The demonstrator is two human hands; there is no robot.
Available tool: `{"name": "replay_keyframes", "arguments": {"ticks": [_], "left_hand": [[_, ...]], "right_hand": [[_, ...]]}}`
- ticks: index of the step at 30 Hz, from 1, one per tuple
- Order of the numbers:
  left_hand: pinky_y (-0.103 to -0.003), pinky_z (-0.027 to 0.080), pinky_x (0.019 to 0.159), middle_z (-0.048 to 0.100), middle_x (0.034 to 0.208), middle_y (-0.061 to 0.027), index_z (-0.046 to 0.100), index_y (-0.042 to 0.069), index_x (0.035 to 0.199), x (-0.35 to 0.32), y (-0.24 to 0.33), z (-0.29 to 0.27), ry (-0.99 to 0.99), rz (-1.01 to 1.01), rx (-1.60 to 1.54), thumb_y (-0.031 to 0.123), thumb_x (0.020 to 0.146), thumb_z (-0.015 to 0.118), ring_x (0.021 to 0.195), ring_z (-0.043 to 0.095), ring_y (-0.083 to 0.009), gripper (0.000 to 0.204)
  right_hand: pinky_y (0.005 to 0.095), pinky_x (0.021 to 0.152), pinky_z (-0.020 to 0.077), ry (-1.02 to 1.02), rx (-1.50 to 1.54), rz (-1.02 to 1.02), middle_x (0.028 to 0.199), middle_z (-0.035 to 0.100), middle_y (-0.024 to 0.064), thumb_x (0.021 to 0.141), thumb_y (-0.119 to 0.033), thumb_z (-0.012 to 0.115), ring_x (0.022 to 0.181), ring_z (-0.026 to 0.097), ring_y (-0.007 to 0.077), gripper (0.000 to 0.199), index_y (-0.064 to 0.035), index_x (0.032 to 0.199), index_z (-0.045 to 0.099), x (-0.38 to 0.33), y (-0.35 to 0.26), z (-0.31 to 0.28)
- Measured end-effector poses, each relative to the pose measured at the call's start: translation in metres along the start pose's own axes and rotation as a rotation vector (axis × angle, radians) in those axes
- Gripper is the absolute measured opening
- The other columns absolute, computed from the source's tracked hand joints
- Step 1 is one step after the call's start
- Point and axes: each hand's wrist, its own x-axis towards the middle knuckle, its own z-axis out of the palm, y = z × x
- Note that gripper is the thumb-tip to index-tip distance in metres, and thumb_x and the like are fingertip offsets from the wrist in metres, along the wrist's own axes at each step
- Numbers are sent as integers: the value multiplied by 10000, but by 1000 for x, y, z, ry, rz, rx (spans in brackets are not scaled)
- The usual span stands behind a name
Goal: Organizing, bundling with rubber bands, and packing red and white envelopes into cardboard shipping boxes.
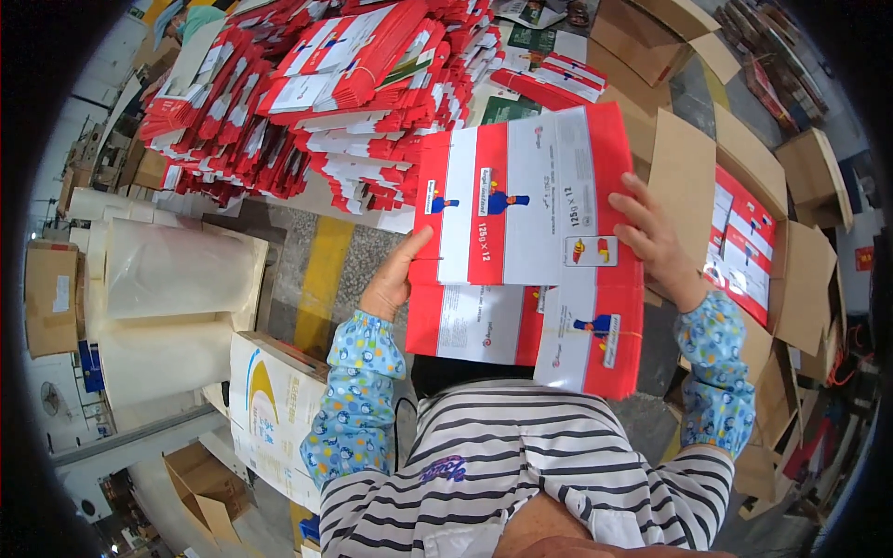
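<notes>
In front of my chest I hold a bundle of flat-folded red and white cartons (530, 214), printed with small blue figures. A thin band crosses its lower right part. My left hand (393, 274) closes on the bundle's left edge, thumb on the printed face and the other fingers hidden. At the opposite edge, my right hand (656, 237) grips with its fingertips bent over the front, its thumb out of sight. Patterned blue sleeve covers reach up both forearms.
High piles of similar flat cartons (372, 84) stand ahead and to the left. At right an open cardboard box (684, 177) contains more red and white cartons (742, 246). Large pale rolls (177, 270) and a white printed box (270, 400) are on my left. A yellow floor stripe (323, 270) runs between.
</notes>
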Motion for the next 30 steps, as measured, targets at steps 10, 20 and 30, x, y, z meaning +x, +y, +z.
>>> {"name": "replay_keyframes", "arguments": {"ticks": [10, 20, 30], "left_hand": [[-388, 403, 1036, 489, 1343, -182, 362, 23, 1421, 1, -3, -13, 66, -54, 56, 261, 894, 671, 1231, 488, -239, 656], [-515, 256, 1121, 239, 1454, -284, 246, 42, 1451, 39, -23, -53, 7, 1065, 1593, 201, 843, 698, 1374, 222, -456, 774], [-545, 215, 1127, 514, 1377, -131, 536, 114, 1274, 24, 35, -17, -104, 1364, 1814, 278, 878, 632, 1269, 487, -301, 439]], "right_hand": [[542, 1151, 252, -199, -235, 180, 1442, 451, 96, 753, -136, 723, 1371, 365, 335, 377, -108, 1077, 533, -88, -7, 52], [553, 1158, 195, -211, -214, 204, 1489, 391, 100, 830, -178, 596, 1397, 320, 331, 485, -112, 1291, 461, -107, -10, 56], [523, 1144, 220, -64, 44, 305, 1454, 418, 100, 816, -249, 688, 1380, 338, 345, 566, -129, 1307, 433, -101, -5, 65]]}}
